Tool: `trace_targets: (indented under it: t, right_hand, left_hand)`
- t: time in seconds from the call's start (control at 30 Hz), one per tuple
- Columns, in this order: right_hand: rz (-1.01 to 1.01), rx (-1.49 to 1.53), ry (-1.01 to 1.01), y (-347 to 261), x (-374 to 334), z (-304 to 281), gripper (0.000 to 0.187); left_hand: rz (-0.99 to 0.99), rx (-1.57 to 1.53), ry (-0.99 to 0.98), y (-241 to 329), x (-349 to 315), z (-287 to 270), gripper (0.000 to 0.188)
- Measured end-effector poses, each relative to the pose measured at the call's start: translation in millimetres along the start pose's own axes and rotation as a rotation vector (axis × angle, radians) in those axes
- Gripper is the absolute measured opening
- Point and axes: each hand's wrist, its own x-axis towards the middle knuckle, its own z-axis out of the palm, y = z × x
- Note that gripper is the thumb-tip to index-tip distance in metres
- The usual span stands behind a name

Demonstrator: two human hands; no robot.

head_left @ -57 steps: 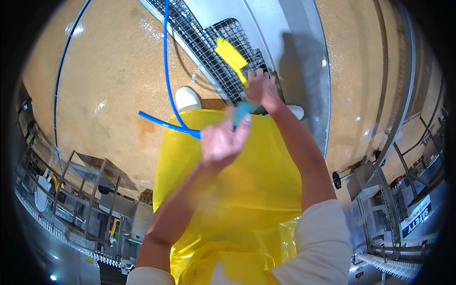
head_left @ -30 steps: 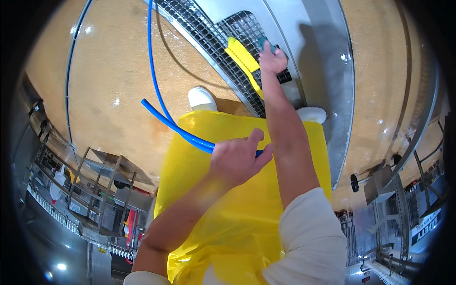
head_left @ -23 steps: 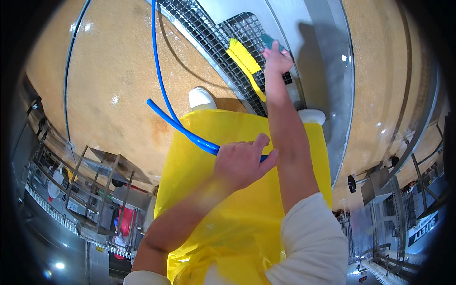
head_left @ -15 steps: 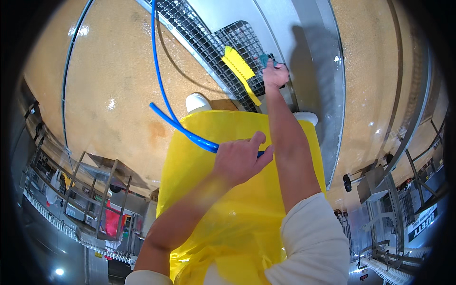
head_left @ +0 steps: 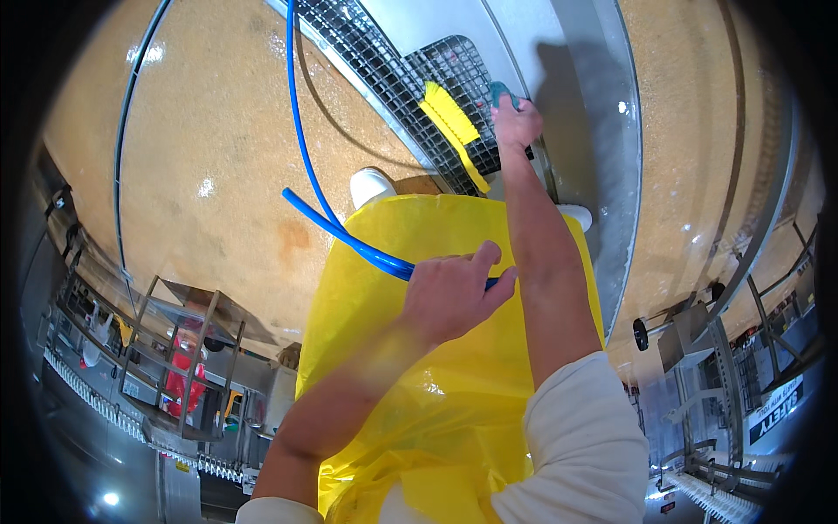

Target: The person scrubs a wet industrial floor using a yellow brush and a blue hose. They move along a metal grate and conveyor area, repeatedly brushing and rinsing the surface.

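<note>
My left hand (head_left: 449,295) is closed round a blue hose (head_left: 377,258) in front of the yellow apron (head_left: 410,367). One end of the hose juts out to the left; another length runs up and away to the far edge. Stretched forward, my right hand (head_left: 519,127) grips a green scouring pad (head_left: 500,94) at the right edge of a dark wire-mesh rack (head_left: 463,65). A yellow brush (head_left: 452,113) lies on the mesh left of that hand, bristles pointing up and left, handle toward me.
A metal surface (head_left: 576,131) with a raised, curved rim is to the right of the mesh. Wet tan floor (head_left: 218,157) spreads to the left. My white shoes (head_left: 370,186) show beyond the apron. A metal cart (head_left: 183,349) stands lower left, with a person in red (head_left: 183,375) behind it.
My right hand has slid the scouring pad slightly farther along the mesh edge, away from me. My left hand keeps its hold on the hose. The person in red has shifted behind the cart.
</note>
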Motion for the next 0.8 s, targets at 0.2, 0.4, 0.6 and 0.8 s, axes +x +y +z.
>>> trace_targets:
  t: [0.2, 0.4, 0.6, 0.8]
  right_hand:
    - [0.009, -0.081, -0.097, -33, -9, -5, 0.031]
    - [0.014, -0.043, 0.022, 2, 2, -19, 0.032]
    - [0.321, 0.490, 0.168, -43, -12, -8, 0.029]
    - [0.453, 0.293, 0.187, 3, -24, -48, 0.029]
  left_hand:
    - [0.043, -0.041, 0.020, -1, -7, 2, 0.035]
    - [0.030, -0.024, -0.019, 2, -7, 0, 0.036]
    - [0.040, -0.031, -0.015, -1, -10, 6, 0.037]
    - [0.082, -0.016, 0.118, -5, -15, 13, 0.035]
